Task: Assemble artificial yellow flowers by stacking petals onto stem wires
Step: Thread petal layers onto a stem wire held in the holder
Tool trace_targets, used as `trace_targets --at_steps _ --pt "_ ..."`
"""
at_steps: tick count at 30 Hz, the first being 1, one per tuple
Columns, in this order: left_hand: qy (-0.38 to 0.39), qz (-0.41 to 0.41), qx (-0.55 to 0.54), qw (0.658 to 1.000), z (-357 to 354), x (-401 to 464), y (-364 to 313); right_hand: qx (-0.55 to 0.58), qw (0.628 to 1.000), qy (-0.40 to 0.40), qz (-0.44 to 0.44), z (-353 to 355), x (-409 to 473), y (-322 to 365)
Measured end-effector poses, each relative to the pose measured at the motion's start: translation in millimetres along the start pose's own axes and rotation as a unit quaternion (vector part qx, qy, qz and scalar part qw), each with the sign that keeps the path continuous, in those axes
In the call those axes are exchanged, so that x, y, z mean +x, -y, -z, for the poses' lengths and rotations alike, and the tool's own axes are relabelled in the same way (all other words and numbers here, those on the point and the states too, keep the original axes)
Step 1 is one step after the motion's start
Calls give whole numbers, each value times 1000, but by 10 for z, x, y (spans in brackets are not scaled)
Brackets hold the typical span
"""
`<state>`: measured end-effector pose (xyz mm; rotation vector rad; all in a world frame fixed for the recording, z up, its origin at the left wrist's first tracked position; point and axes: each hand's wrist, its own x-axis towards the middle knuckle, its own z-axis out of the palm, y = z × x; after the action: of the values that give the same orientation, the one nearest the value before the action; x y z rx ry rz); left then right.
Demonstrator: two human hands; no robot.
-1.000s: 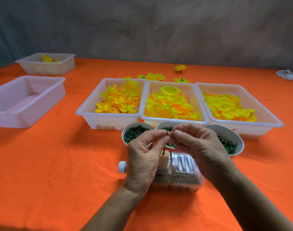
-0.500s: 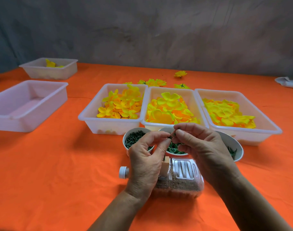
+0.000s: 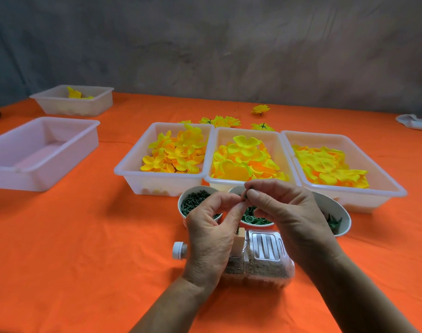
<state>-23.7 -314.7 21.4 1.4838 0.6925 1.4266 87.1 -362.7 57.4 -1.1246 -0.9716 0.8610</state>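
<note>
While an orange tablecloth (image 3: pixel 61 248) covers the whole work surface, a grey backdrop (image 3: pixel 205 44) closes off the far side. An empty-looking white tub (image 3: pixel 17 174) sits at the far left, and a smaller white tub (image 3: pixel 61 109) holding a few yellow pieces stands beyond it. Three white trays stand side by side in the middle: the left tray (image 3: pixel 137 169), the middle tray (image 3: pixel 219 181) and the right tray (image 3: pixel 385 191), each heaped with yellow petals (image 3: pixel 243 162). Several finished yellow flowers (image 3: pixel 220 121) lie loose on the cloth beyond the trays. A clear plastic bottle (image 3: pixel 265 267) lies on its side at the near centre, filled with sandy grains, its white cap (image 3: pixel 179 250) pointing left. Three small bowls line up between bottle and trays: the left bowl (image 3: pixel 184 205) holds dark green pegs, the middle bowl (image 3: pixel 255 221) green rings, the right bowl (image 3: pixel 337 212) green leafy pieces. The left hand (image 3: pixel 210 234) and the right hand (image 3: pixel 286 212) meet above the middle bowl, each with thumb and forefinger curled and pinching a small dark green piece (image 3: pixel 245 197) between them. A thin stem wire (image 3: pixel 238 230) shows just below the fingers, rising from a small block on the bottle; whether the pinched piece sits on it cannot be told.
</note>
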Motion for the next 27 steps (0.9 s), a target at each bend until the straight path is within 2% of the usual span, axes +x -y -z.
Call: trace_targets --at_steps 8,14,20,24,27 --pt "7 0 -3 1000 1 2 -9 -11 999 10 40 -8 4 9" --pt "7 -1 -4 1000 6 5 -10 -60 994 6 94 -31 8 5" --pt "7 -3 8 1000 6 11 -11 -75 993 2 90 -24 9 11" --pt "13 9 -14 1000 15 1 -4 -174 977 6 120 -24 -4 30" --pt "25 17 -8 1000 38 -4 11 -204 972 8 115 -14 0 37"
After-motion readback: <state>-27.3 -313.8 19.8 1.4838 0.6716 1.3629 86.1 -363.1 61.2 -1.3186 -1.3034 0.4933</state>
